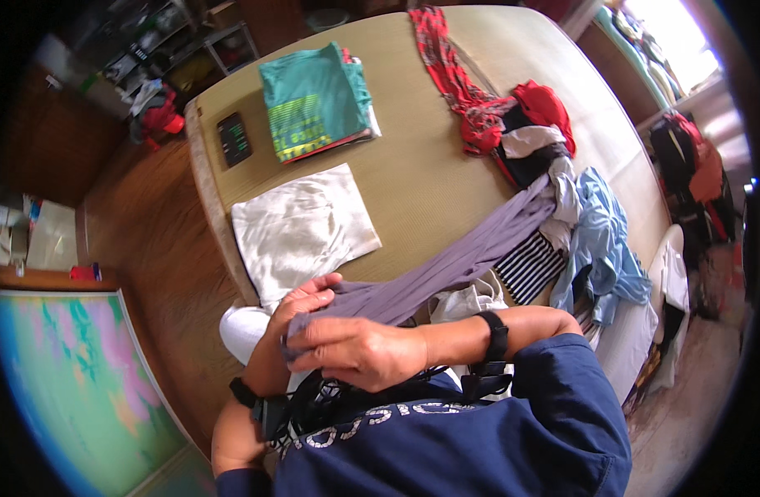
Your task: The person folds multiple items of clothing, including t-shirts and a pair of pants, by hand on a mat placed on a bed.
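A long purple-grey garment (442, 264) stretches from the clothes heap at the right to both my hands in front of my body. My right hand (374, 351) grips its bunched near end, fingers curled over the cloth. Just behind it, my left hand (302, 304) holds the garment at its left edge, the wrist partly covered by the right hand. Beyond my left hand a white folded cloth (305, 223) lies flat on the mat-covered bed (411, 180). Farther back sits a stack of folded clothes with a teal printed shirt (311, 93) on top.
Along the right lie a red patterned scarf (439, 62), a red garment (545, 109), a black-and-white striped cloth (529, 267) and a light blue shirt (604, 242). A dark phone (234, 140) rests near the bed's left edge. Wooden floor (162, 230) runs along the left.
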Demonstrator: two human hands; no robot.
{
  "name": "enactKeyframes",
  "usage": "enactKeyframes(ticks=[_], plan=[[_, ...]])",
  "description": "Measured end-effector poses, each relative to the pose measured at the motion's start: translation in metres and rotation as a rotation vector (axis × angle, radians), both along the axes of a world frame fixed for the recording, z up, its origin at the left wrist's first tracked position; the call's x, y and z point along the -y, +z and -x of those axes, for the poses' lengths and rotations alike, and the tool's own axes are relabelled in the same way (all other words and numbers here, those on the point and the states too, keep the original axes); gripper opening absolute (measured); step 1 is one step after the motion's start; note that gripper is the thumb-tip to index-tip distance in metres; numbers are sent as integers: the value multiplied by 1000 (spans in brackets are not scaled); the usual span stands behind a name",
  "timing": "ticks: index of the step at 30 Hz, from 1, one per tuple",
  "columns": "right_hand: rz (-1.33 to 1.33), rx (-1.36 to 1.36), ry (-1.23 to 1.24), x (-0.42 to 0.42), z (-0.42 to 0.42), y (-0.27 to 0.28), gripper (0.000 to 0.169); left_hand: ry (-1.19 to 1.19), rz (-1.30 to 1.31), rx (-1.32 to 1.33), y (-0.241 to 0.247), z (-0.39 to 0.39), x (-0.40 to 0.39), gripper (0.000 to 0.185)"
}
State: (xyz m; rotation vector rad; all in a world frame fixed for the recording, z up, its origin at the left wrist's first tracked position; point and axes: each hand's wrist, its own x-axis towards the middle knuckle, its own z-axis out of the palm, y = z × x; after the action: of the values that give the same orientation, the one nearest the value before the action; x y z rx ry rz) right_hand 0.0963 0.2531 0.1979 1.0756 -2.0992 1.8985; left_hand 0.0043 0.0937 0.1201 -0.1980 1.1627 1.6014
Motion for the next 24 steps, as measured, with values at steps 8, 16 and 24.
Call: enactKeyframes(ticks=[8, 16, 24], plan=[[-250, -726, -577, -7, 90, 143, 41, 910, -105, -939, 180, 27, 83, 54], [-333, -1176, -831, 35, 94, 323, 17, 1097, 732, -2067, 328, 5, 143, 41], [-122, -405, -294, 51, 138, 369, 12, 836, 1573, -2596, 371, -6, 206, 42]])
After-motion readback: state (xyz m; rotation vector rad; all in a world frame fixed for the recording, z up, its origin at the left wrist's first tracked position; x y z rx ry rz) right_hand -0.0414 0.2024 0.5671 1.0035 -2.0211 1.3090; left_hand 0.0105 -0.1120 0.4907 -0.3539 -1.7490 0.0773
